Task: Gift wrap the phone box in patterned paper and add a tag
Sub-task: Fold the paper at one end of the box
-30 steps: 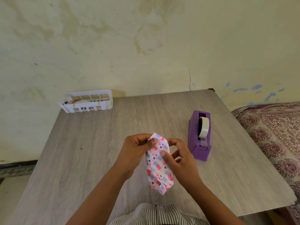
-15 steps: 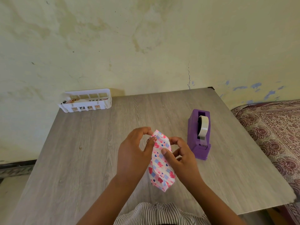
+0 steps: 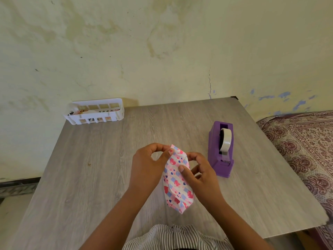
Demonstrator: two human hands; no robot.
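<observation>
the small box wrapped in pink, heart-patterned paper [image 3: 177, 179] is held above the grey wood-grain table [image 3: 90, 168], near its front edge. the left hand [image 3: 146, 168] pinches the far end flap; the right hand [image 3: 201, 175] grips the side, thumb pressed on top. if the pinch slackens, the fold could spring open before tape from the purple tape dispenser [image 3: 221, 148] secures it. a white slotted plastic basket [image 3: 95, 111] sits by the wall.

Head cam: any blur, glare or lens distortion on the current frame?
Head view: soft, even light; only a faint shadow on the wall behind the white basket. Mild sheen on the tape roll, no harsh glare. Wide-angle bowing shows at the table edges. The wrapped box, left hand and right hand look sharp, no motion blur.
</observation>
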